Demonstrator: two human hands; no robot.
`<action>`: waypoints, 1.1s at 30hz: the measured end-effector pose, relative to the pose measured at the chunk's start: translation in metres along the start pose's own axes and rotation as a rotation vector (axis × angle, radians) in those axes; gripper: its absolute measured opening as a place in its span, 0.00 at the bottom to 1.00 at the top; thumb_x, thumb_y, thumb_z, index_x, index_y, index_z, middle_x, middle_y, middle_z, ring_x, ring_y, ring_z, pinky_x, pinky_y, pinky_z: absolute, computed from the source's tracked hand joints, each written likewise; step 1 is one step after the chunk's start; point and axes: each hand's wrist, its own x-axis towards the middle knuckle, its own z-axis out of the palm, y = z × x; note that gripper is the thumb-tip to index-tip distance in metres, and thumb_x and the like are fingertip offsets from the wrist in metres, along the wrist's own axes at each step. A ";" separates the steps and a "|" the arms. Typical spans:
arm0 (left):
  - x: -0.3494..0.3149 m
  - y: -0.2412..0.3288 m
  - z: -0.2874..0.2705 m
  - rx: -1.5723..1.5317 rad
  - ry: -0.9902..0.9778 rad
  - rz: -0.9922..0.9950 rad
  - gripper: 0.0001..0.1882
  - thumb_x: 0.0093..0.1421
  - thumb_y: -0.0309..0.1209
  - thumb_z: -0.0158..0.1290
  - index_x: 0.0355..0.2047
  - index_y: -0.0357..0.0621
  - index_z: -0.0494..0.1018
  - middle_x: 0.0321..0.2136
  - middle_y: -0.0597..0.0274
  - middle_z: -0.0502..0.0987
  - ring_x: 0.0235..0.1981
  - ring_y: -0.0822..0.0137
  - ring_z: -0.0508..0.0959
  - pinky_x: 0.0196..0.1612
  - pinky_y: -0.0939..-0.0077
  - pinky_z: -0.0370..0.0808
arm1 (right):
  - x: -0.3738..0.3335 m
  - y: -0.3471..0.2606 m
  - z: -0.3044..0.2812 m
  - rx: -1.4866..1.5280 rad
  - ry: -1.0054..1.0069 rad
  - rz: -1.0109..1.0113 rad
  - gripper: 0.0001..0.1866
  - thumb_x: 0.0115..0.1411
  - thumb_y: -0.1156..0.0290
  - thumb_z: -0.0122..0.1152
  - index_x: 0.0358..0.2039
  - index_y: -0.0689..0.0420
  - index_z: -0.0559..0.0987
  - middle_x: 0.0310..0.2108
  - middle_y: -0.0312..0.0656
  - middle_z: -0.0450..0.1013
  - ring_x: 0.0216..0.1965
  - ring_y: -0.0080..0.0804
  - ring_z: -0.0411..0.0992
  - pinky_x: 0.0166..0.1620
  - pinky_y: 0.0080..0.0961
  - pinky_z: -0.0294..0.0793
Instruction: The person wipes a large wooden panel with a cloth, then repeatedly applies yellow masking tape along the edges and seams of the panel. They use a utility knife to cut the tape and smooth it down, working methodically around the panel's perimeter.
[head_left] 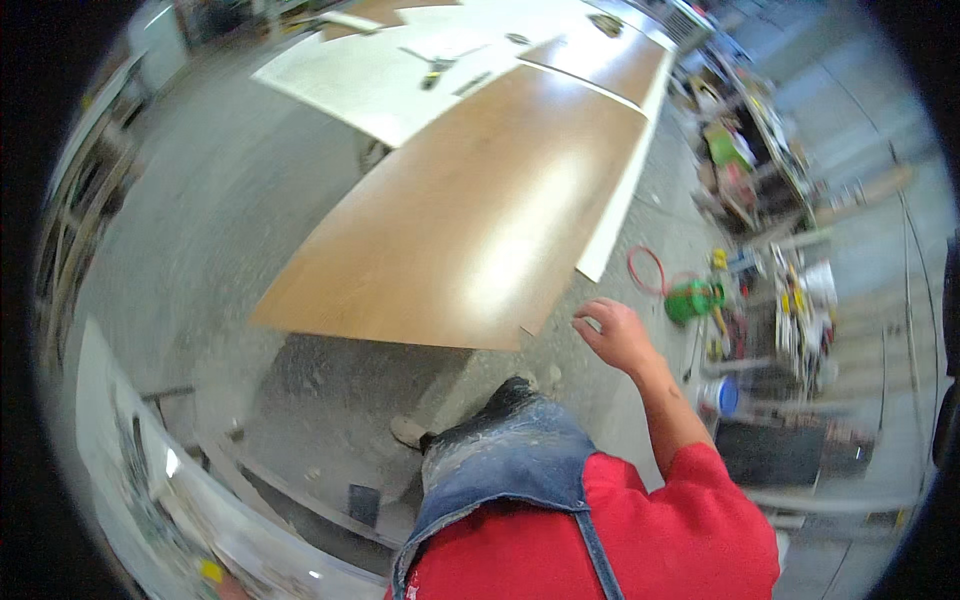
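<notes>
My right hand (613, 333) is off the near right corner of a large brown sheet (450, 220), apart from it. Its fingers are loosely bent with a gap between them, and I see nothing in them. The brown sheet has a glossy face and juts out past a white board (330, 88) under it. A short slit shows at its near right corner. At the lower left edge, a small part of my left hand (232, 588) shows beside a yellow object (211, 570) over a cluttered white surface; its fingers are hidden.
A second brown sheet (605, 62) lies farther back, with tools (437, 72) on the white board. To the right stand a green tank (692, 299) with a red hose (647, 270), a white-and-blue bucket (722, 396) and cluttered shelves. A white-topped table (105, 420) stands at the left.
</notes>
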 end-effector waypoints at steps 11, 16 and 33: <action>0.082 0.080 -0.085 0.243 0.601 0.301 0.22 0.54 0.54 0.62 0.23 0.47 0.79 0.18 0.57 0.80 0.19 0.51 0.82 0.22 0.54 0.79 | -0.085 0.079 0.037 0.116 -0.025 0.227 0.13 0.62 0.61 0.63 0.40 0.55 0.84 0.40 0.51 0.79 0.45 0.53 0.77 0.49 0.46 0.77; 0.002 0.270 -0.175 -0.084 0.374 0.465 0.24 0.70 0.38 0.52 0.60 0.34 0.71 0.53 0.40 0.77 0.57 0.42 0.74 0.61 0.54 0.69 | -0.098 0.165 0.046 0.226 0.031 0.265 0.13 0.62 0.61 0.63 0.42 0.55 0.85 0.42 0.50 0.80 0.47 0.53 0.77 0.50 0.46 0.77; -0.551 0.797 -0.225 -0.367 0.092 1.451 0.23 0.59 0.23 0.60 0.56 0.37 0.72 0.61 0.48 0.71 0.68 0.41 0.62 0.71 0.50 0.59 | -0.097 0.480 -0.016 0.540 0.163 0.538 0.16 0.61 0.61 0.65 0.45 0.56 0.85 0.45 0.49 0.81 0.48 0.49 0.79 0.52 0.40 0.77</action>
